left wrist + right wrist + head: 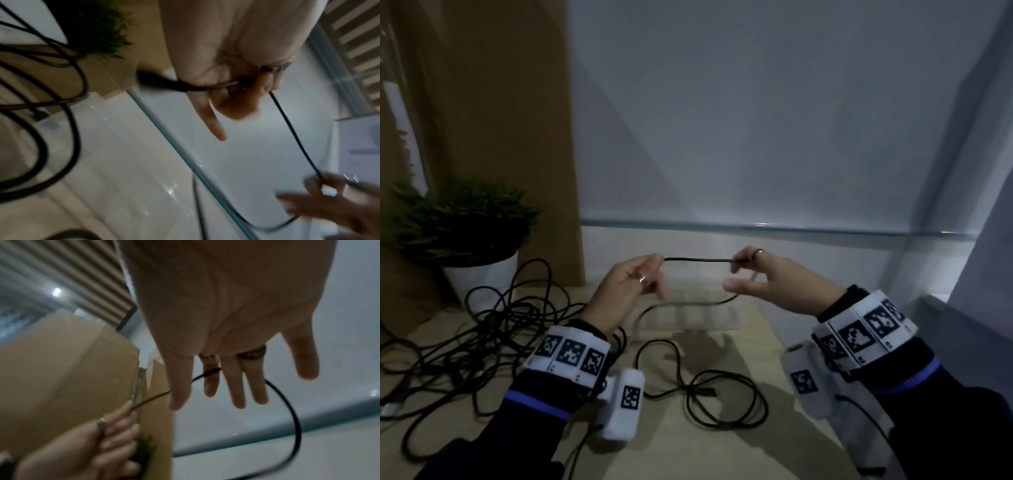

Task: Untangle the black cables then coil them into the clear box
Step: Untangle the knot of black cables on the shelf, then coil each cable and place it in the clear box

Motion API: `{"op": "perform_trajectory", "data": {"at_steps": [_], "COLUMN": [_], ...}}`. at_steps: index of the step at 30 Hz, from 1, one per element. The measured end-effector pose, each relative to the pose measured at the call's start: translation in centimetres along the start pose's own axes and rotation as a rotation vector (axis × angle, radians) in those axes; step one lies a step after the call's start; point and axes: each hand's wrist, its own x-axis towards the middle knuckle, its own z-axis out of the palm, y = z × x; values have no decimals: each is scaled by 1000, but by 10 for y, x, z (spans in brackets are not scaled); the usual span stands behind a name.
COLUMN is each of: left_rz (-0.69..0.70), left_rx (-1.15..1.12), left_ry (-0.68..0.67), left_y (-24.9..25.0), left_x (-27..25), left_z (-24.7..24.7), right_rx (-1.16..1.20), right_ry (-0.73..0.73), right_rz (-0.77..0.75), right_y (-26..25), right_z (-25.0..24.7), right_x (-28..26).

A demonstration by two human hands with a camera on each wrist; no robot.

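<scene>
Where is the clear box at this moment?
In the head view the clear box lies on the table at centre, below the left hand and right hand, which stretch a black cable above it.

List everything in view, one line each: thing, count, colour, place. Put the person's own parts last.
Cable held up: one, black, stretched between both hands above the clear box.
Cable tangle: count unclear, black, on the table's left side.
Looped cable: one, black, on the table in front of the box.
Clear box: one, transparent, middle of the table, under the hands.
Plant: one, green in a white pot, far left.
Cardboard: brown, upright behind the plant.
Table: one, pale wood.
Left hand: pinches the held cable's left end.
Right hand: fingers pinch the right end.
Wrist bands: two, white with black markers, one on each wrist.
</scene>
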Motion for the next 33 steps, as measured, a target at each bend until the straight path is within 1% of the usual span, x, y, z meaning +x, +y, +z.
{"op": "perform_trajectory", "data": {"at_steps": [1, 2, 3, 5, 6, 8, 9, 11, 14, 17, 19, 21, 22, 24, 25, 26, 27, 28, 29, 31, 33], "left_rz": [-40, -92, -148, -220, -247, -295, -301, -305, -304, -342, -346, -329, -326, -329, -327, -321, -315, -313, -318, -336, -358], "left_rx": [-16, -33, -63, -113, -140, -241, -248, -189, -279, -445, -513, -429, -361, -246, -214, -185, -154, -121, -94, -52, -53], "left_ry": [45, 121, 212, 382, 437, 493, 521, 580, 559, 567, 567, 540, 488, 319, 235, 168, 112, 60, 9, -84, -135], "left_y": [-2, -5, -9, -11, -12, -15, -18, -22, -25, -23, -24, -28, -31, -37, -38, -39, -38, -36, -33, -28, -26], "left_x": [1, 3, 5, 8, 10, 14, 15, 13, 12, 13, 13, 12, 10, 6, 4, 3, 2, 1, 1, -2, -5], "left_z": [-6, -11, -18, -33, -42, -56, -60, -58, -49, -52, -53, -49, -46, -37, -33, -31, -29, -28, -26, -18, -9], "right_rx": [-228, -429, -564, -684, -712, -720, -714, -730, -740, -692, -573, -419, -325, -200, -194, -196, -200, -188, -147, -1, 88], "right_ry": [40, 100, 151, 175, 161, 158, 185, 228, 313, 419, 439, 401, 328, 61, -80, -189, -264, -291, -278, -201, -138], "right_rz": [56, 120, 194, 355, 432, 571, 621, 694, 797, 825, 779, 648, 566, 393, 316, 252, 191, 140, 91, 19, -34], "right_y": [8, 16, 28, 56, 69, 95, 103, 113, 118, 118, 115, 106, 99, 78, 64, 52, 39, 28, 16, -5, -21], "right_z": [-5, -11, -18, -33, -39, -48, -52, -59, -77, -89, -85, -73, -65, -48, -39, -29, -20, -9, 1, 22, 46], "right_x": [-2, -6, -9, -15, -19, -27, -31, -39, -46, -51, -48, -39, -34, -27, -25, -21, -18, -13, -7, 11, 27]}}
